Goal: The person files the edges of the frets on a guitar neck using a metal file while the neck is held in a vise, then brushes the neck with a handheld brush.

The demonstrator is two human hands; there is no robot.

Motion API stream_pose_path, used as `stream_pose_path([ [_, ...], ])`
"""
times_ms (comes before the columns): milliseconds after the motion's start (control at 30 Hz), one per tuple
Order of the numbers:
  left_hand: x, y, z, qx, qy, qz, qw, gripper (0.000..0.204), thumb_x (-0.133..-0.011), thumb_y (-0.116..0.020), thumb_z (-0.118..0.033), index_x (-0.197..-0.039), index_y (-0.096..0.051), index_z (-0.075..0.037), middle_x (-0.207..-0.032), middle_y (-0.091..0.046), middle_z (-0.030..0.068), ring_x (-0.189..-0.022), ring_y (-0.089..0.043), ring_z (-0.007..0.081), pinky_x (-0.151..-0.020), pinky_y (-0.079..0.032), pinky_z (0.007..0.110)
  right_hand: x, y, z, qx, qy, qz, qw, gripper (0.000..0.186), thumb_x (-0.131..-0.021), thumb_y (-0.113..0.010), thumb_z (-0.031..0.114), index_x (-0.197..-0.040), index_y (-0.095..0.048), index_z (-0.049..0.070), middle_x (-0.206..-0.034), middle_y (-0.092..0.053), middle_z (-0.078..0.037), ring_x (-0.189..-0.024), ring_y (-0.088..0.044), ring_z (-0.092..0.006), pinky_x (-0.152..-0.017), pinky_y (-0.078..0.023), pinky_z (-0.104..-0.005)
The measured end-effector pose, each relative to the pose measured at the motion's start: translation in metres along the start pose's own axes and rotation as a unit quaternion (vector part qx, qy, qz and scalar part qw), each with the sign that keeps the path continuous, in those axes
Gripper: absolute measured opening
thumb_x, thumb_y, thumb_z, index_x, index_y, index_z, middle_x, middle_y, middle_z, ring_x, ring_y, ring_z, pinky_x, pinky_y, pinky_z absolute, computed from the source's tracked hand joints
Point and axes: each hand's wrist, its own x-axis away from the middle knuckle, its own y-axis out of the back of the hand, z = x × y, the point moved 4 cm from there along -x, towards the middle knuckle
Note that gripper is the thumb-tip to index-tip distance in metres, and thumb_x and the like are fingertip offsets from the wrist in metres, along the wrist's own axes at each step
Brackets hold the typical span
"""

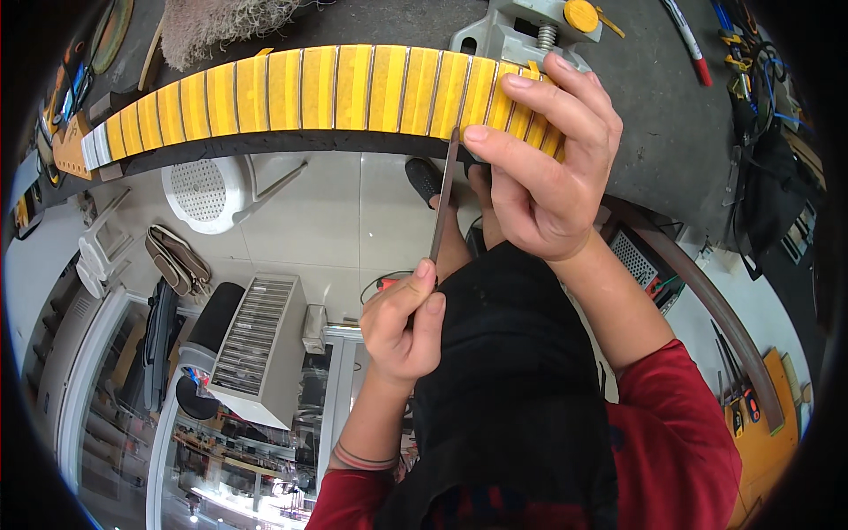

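Observation:
A long fretted neck [353, 88], with yellow tape between its metal frets, lies across the top of the view on a dark padded edge. A slim dark metal file [445, 194] rises from my left hand [402, 322], which is closed around its lower end. The file's tip touches the neck near a fret toward the right. My right hand [552, 163] has curled fingers resting on the neck's right part, one fingertip beside the file's tip; it hides part of the frets there. Behind it is a grey clamp [490, 34] with a yellow knob [580, 14].
A grey bench [654, 124] holds a marker [685, 40], tangled tools at right and a shaggy cloth [203, 26]. Below are a white stool [199, 194], a slotted box [252, 344], a glass cabinet at lower left and an orange board [764, 442] with tools.

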Motion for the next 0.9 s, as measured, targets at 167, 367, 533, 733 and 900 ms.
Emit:
stream_pose_path([
  [167,-0.061,-0.012,-0.014,0.027,0.016,-0.021,0.999,0.028,-0.094,-0.073,0.009,-0.122,-0.072,0.010,-0.114,-0.080,0.0245,-0.084,-0.080,0.0287,-0.078,-0.062,0.034,0.000,-0.002,0.001,-0.005,-0.001,0.001,1.000,0.053,-0.065,-0.075,0.011,-0.114,-0.084,0.031,-0.138,-0.070,-0.003,-0.137,-0.059,-0.0356,-0.119,-0.035,-0.0560],
  [367,-0.025,-0.005,-0.014,-0.047,-0.043,-0.012,0.998,0.031,-0.091,-0.074,0.012,-0.121,-0.074,0.008,-0.100,-0.080,0.0213,-0.075,-0.076,0.0253,-0.071,-0.060,0.032,0.000,-0.001,0.000,-0.001,-0.008,0.009,1.000,0.055,-0.063,-0.077,0.014,-0.115,-0.084,0.033,-0.138,-0.070,-0.002,-0.137,-0.058,-0.0353,-0.117,-0.036,-0.0564],
  [533,-0.090,-0.024,-0.042,-0.064,-0.045,-0.001,0.997,0.035,-0.099,-0.070,0.009,-0.134,-0.071,0.008,-0.102,-0.080,0.0135,-0.077,-0.068,0.0095,-0.072,-0.055,0.024,0.000,0.000,0.001,0.005,-0.002,0.009,1.000,0.056,-0.063,-0.077,0.015,-0.115,-0.083,0.033,-0.139,-0.069,-0.001,-0.137,-0.058,-0.0350,-0.116,-0.037,-0.0569],
  [733,-0.037,-0.012,-0.025,-0.098,-0.117,-0.035,0.988,0.038,-0.093,-0.072,0.015,-0.130,-0.074,0.005,-0.082,-0.072,0.0153,-0.060,-0.066,0.0210,-0.058,-0.052,0.032,0.003,0.002,-0.001,0.010,-0.014,0.018,1.000,0.056,-0.063,-0.077,0.015,-0.116,-0.083,0.033,-0.141,-0.069,0.000,-0.138,-0.057,-0.0351,-0.117,-0.036,-0.0574],
  [900,-0.067,-0.019,-0.037,-0.112,-0.109,-0.024,0.987,0.035,-0.092,-0.073,0.015,-0.126,-0.074,0.005,-0.080,-0.072,0.0154,-0.061,-0.066,0.0226,-0.058,-0.052,0.033,0.003,0.003,0.000,0.010,-0.013,0.026,1.000,0.057,-0.063,-0.078,0.015,-0.117,-0.083,0.033,-0.141,-0.069,-0.001,-0.139,-0.056,-0.0354,-0.117,-0.036,-0.0578],
])
